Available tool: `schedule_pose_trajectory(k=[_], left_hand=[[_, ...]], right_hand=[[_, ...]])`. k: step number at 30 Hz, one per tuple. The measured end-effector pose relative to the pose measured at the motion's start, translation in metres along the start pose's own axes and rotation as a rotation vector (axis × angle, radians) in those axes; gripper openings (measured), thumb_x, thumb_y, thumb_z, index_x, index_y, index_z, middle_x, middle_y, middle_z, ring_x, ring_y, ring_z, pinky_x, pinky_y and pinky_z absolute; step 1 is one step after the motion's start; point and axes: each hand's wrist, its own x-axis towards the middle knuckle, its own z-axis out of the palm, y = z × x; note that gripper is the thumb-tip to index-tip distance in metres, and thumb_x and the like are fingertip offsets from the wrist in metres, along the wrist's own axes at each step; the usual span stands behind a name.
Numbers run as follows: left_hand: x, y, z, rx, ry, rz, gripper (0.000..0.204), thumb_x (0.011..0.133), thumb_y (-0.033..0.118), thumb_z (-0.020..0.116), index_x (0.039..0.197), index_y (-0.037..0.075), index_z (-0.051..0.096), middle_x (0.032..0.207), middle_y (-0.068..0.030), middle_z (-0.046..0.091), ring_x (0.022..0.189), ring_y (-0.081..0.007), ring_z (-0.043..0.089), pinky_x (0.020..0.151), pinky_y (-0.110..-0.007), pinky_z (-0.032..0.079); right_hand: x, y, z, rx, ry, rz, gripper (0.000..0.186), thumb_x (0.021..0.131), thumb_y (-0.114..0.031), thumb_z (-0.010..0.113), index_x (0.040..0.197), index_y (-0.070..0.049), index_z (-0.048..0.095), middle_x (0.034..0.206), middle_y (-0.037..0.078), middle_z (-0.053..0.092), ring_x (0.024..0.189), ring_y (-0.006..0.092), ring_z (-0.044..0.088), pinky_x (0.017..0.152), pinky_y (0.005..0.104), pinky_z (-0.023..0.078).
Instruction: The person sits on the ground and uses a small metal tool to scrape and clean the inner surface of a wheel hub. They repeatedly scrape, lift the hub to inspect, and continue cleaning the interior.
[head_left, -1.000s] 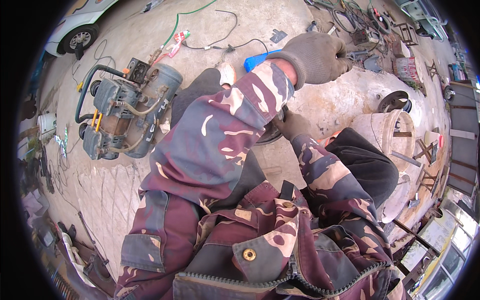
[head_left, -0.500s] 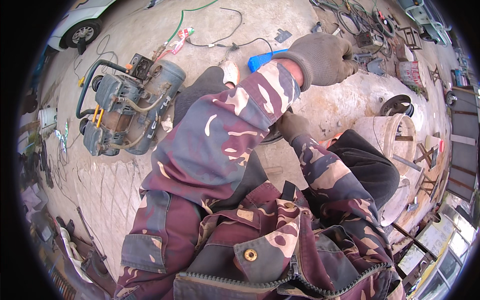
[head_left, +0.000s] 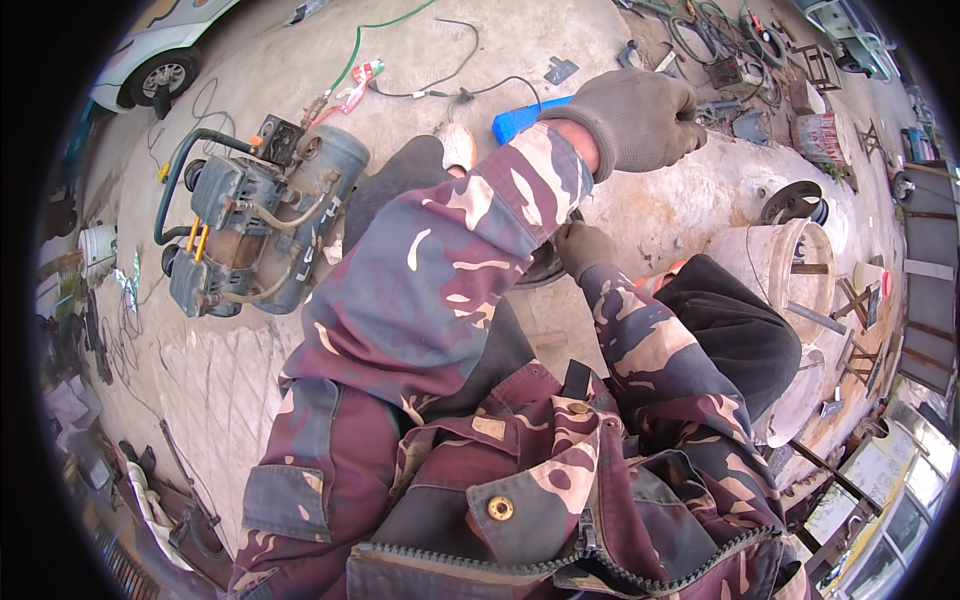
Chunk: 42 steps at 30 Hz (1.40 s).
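My left hand [head_left: 642, 118], in a grey-brown knit glove, reaches across to the upper right with its fingers curled into a fist. Whatever it may hold is hidden. Behind its wrist lies a long blue object [head_left: 515, 122], partly covered by my sleeve. Below it my right hand [head_left: 585, 248], gloved too, is closed at the edge of a dark round rim-like part [head_left: 543, 268]. My left sleeve hides most of that part, and I cannot make out what the right fingers grip.
An air compressor [head_left: 268, 220] with a hose stands on the left. Cables and a green hose [head_left: 357, 45] cross the concrete floor. To the right are a large white bucket [head_left: 768, 262], a wheel rim [head_left: 797, 204] and a paint-spattered can [head_left: 823, 138]. A vehicle wheel [head_left: 163, 77] shows far left.
The view has shifted very slightly. My left fist has moved a little to the left and down; my right hand stays nearly where it was, still closed by the round part.
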Motion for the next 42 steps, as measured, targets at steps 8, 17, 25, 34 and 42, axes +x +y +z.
schedule_pose_trajectory(k=[8, 17, 25, 34, 42], left_hand=[[-0.001, -0.003, 0.001, 0.006, 0.032, 0.008, 0.037, 0.096, 0.044, 0.068, 0.111, 0.011, 0.077, 0.096, -0.0126, 0.078, 0.096, -0.0320, 0.074, 0.088, -0.044, 0.055], [0.000, -0.002, 0.003, 0.027, 0.001, 0.008, 0.037, 0.096, 0.044, 0.068, 0.112, 0.012, 0.078, 0.098, -0.0112, 0.078, 0.095, -0.0313, 0.074, 0.088, -0.044, 0.056], [-0.001, -0.004, 0.013, -0.037, -0.051, -0.015, 0.040, 0.094, 0.042, 0.067, 0.116, 0.010, 0.075, 0.111, -0.0204, 0.075, 0.109, -0.0389, 0.070, 0.096, -0.049, 0.053], [0.000, -0.006, 0.020, -0.024, -0.035, -0.053, 0.037, 0.091, 0.039, 0.070, 0.112, 0.009, 0.076, 0.111, -0.0175, 0.076, 0.107, -0.0368, 0.071, 0.091, -0.049, 0.055], [-0.001, -0.002, 0.018, -0.009, -0.057, -0.033, 0.035, 0.090, 0.037, 0.071, 0.110, 0.009, 0.076, 0.111, -0.0169, 0.076, 0.109, -0.0363, 0.071, 0.092, -0.049, 0.055]], right_hand=[[0.003, -0.006, -0.010, -0.065, -0.055, -0.023, 0.050, 0.103, -0.040, 0.043, 0.116, -0.006, 0.078, 0.112, 0.021, 0.077, 0.108, 0.0399, 0.074, 0.098, 0.0496, 0.056], [0.020, 0.019, 0.026, 0.376, 0.059, 0.087, 0.049, 0.098, -0.040, 0.049, 0.105, -0.002, 0.080, 0.111, 0.028, 0.075, 0.112, 0.0444, 0.071, 0.101, 0.0493, 0.054], [0.032, 0.040, 0.060, 0.735, 0.006, 0.173, 0.060, 0.099, -0.049, 0.051, 0.097, 0.004, 0.079, 0.091, 0.023, 0.078, 0.085, 0.0354, 0.077, 0.076, 0.0456, 0.057], [0.009, 0.039, 0.064, 2.376, -0.864, 0.332, 0.045, 0.104, -0.061, 0.053, 0.081, -0.021, 0.059, 0.065, -0.008, 0.053, 0.048, 0.0082, 0.046, 0.041, 0.0256, 0.034], [0.023, 0.050, 0.079, 2.437, -0.902, 0.381, 0.044, 0.105, -0.057, 0.055, 0.083, -0.020, 0.063, 0.060, -0.011, 0.055, 0.044, 0.0055, 0.047, 0.040, 0.0249, 0.036]])
